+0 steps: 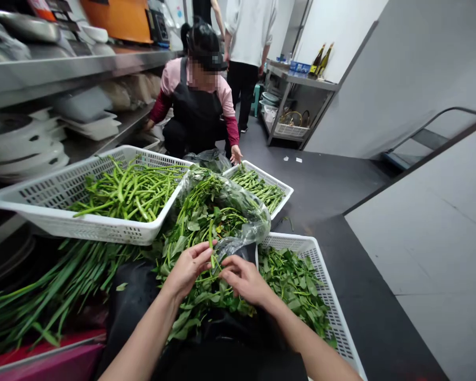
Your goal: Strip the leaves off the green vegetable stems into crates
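Between my hands is a green stem of leafy water spinach (211,244). My left hand (191,267) pinches it from the left, thumb against fingers. Just to the right, my right hand (241,276) has its fingers closed on the lower part of the same stem. Below and beyond them, a heap of leafy greens (198,211) spills from a clear plastic bag (257,217). To the left, a white basket (91,227) holds cut green stems (130,190). A second white basket (335,296) on the right is filled with leaves (293,286).
A person (198,100) in a black apron crouches opposite, one hand by a small basket (287,197) of stems. Long green stalks (63,280) lie at lower left. Metal shelves (63,74) with dishes line the left; a steel table (301,76) stands behind, and a second person (248,32) stands nearby.
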The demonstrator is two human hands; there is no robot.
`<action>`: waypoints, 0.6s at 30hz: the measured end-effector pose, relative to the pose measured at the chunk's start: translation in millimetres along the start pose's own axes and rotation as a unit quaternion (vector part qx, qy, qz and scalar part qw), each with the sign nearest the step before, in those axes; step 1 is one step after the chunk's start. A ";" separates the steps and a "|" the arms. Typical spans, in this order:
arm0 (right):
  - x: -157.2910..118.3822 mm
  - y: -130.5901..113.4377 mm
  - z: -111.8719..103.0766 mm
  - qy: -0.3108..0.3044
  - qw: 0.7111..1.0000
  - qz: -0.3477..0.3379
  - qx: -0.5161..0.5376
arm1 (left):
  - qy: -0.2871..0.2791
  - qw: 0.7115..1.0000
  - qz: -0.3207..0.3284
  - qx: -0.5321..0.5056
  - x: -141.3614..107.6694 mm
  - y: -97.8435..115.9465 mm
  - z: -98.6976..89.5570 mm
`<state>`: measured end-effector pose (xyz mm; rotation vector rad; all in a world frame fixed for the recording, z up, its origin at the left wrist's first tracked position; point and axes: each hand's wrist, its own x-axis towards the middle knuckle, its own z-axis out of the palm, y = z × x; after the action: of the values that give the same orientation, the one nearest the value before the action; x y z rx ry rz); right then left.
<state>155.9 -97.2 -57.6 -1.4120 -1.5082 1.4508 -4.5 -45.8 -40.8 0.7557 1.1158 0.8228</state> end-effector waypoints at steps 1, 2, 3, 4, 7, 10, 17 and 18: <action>10.1 -1.9 6.1 -0.035 0.999 -0.017 0.008 | -0.003 1.000 0.009 0.022 -2.7 -0.6 -0.5; 20.3 -2.9 9.1 -0.047 0.998 -0.042 0.001 | -0.005 0.999 0.017 0.043 -5.8 -1.4 -1.5; 30.1 -3.0 9.3 -0.029 0.997 -0.068 -0.015 | -0.006 0.998 0.021 0.062 -9.1 -2.4 -2.9; 39.2 -2.1 7.4 0.015 0.996 -0.085 -0.030 | -0.008 0.997 0.022 0.080 -12.1 -3.8 -4.5; 57.6 4.1 -0.6 0.136 0.990 -0.028 0.036 | -0.012 0.994 0.019 0.109 -18.2 -9.8 -8.2; 58.9 11.7 6.1 0.021 0.979 0.070 0.192 | 0.033 0.991 0.048 0.124 -18.0 -15.9 -9.6; 75.3 12.5 34.3 0.080 0.936 0.081 0.333 | 0.047 0.972 0.108 0.203 -14.8 -31.1 -18.0; 83.9 12.3 28.6 0.103 0.933 0.084 0.336 | 0.031 0.974 0.092 0.203 -16.6 -31.4 -22.1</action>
<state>111.9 -29.0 -95.4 -1.2202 -0.6629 1.6447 -23.7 -73.3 -65.8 1.1947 1.3022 0.7846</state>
